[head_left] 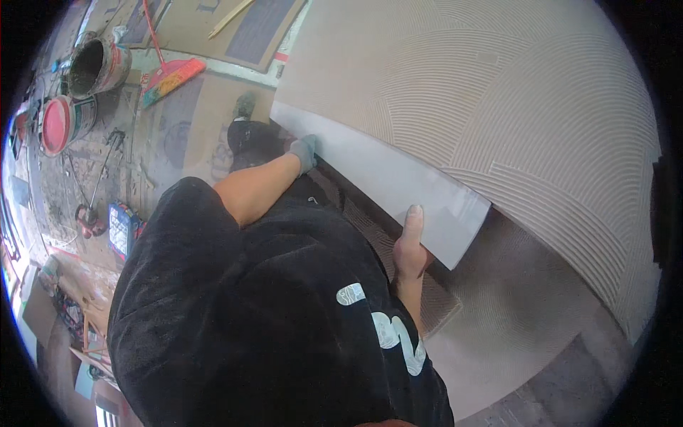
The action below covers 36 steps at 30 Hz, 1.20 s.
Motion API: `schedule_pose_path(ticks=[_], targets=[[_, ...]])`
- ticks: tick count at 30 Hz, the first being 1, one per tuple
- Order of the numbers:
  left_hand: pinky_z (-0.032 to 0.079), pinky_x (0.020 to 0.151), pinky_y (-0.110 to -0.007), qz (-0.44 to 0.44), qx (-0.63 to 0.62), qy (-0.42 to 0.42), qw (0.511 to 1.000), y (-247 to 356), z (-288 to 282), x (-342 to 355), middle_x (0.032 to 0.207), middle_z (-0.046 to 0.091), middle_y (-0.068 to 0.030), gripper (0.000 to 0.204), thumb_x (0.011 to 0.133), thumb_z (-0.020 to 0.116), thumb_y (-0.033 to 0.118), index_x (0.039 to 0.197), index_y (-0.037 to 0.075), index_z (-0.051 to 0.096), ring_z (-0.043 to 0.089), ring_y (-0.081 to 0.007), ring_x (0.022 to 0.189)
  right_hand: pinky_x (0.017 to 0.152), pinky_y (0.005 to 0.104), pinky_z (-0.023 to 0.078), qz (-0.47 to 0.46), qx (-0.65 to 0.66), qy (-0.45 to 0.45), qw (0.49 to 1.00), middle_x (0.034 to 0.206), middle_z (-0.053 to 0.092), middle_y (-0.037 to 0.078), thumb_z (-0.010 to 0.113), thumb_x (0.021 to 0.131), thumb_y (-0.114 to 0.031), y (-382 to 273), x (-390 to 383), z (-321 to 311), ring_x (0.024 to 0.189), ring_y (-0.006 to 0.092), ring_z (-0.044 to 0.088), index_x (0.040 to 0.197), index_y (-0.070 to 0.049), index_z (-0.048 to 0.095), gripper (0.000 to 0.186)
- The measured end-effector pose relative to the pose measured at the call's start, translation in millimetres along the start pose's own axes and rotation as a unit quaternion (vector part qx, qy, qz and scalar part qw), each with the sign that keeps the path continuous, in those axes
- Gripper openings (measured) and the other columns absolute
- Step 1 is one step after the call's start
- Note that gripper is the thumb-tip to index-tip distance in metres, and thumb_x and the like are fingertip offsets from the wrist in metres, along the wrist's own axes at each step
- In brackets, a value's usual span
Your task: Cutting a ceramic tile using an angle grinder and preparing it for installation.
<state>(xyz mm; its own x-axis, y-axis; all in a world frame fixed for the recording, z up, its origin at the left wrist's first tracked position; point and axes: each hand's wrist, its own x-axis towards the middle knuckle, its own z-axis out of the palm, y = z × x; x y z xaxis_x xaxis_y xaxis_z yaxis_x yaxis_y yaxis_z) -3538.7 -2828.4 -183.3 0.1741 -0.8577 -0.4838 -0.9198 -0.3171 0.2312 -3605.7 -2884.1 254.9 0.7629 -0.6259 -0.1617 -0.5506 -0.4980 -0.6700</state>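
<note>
A long, smooth white tile (pixel 388 174) lies slantwise in front of me, tilted, its long near edge toward my body. My left hand (pixel 304 153), in a grey glove, is closed on that edge near the tile's far left end. Nearer the right end, my right hand (pixel 410 245) grips the same edge, with its pale-covered thumb on the white face and its fingers hidden underneath. Beyond the tile spreads a broad beige surface (pixel 526 99) of adhesive combed into curved ridges. Below its right end, a darker combed patch (pixel 526 285) lies in shadow.
To the left, a red-handled broom (pixel 171 78) lies on cardboard sheets (pixel 188 128). A grey mortar-stained bucket (pixel 96 67) and a red-topped bucket (pixel 67 124) stand near it. A long-rod tool (pixel 92 206) and a blue-edged patterned package (pixel 124 226) are closer to me.
</note>
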Motion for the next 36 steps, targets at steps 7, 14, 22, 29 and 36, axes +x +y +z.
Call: schedule_pose_path(ticks=[7,14,22,29,36], targets=[[0.046,0.084,-0.039,-0.141,-0.497,0.087,0.852,0.2,-40.1,19.2,0.104,0.066,-0.0061,0.032,0.090,0.053,0.035,0.109,0.013,0.067,0.061,-0.0239,0.100,0.098,0.0325,0.044,-0.040,-0.009,0.038,0.998,0.117,0.062,0.010,0.061,0.095,-0.015,0.0,22.2,-23.6,0.106,0.0189,0.058,0.117,0.007,0.062,0.030],[0.046,0.073,-0.046,-0.208,-0.975,0.030,0.071,1.0,-27.6,71.4,0.096,0.058,-0.0146,0.030,0.096,0.045,0.030,0.105,0.005,0.058,0.055,-0.0249,0.093,0.093,0.0326,0.047,-0.120,-0.079,0.057,0.988,0.113,0.063,0.011,0.062,0.094,-0.012,-22.9,38.1,-22.6,0.102,0.0188,0.059,0.114,0.006,0.062,0.027],[0.045,0.075,-0.045,-0.221,-0.961,0.053,0.158,-0.7,-20.8,56.8,0.098,0.057,-0.0161,0.032,0.094,0.047,0.030,0.107,0.002,0.056,0.054,-0.0285,0.084,0.098,0.0344,0.043,-0.117,-0.005,0.064,0.991,0.123,0.057,0.013,0.064,0.092,-0.010,-28.8,38.2,-13.7,0.108,0.0215,0.055,0.126,0.005,0.053,0.039],[0.047,0.073,-0.043,-0.298,-0.950,0.048,0.083,1.8,33.9,32.6,0.096,0.060,-0.0172,0.033,0.090,0.053,0.026,0.111,0.000,0.057,0.056,-0.0286,0.080,0.097,0.0342,0.043,-0.069,0.005,0.023,0.997,0.121,0.058,0.013,0.063,0.093,-0.011,-33.6,23.4,12.5,0.107,0.0227,0.056,0.124,0.006,0.053,0.037],[0.050,0.073,-0.040,-0.154,-0.669,0.214,0.695,2.9,172.2,60.0,0.095,0.063,-0.0123,0.022,0.088,0.053,0.020,0.105,0.009,0.058,0.061,-0.0286,0.083,0.094,0.0364,0.044,-0.092,0.000,-0.015,0.996,0.118,0.058,0.015,0.061,0.093,-0.014,-35.2,18.3,37.2,0.106,0.0256,0.057,0.123,0.006,0.052,0.037]])
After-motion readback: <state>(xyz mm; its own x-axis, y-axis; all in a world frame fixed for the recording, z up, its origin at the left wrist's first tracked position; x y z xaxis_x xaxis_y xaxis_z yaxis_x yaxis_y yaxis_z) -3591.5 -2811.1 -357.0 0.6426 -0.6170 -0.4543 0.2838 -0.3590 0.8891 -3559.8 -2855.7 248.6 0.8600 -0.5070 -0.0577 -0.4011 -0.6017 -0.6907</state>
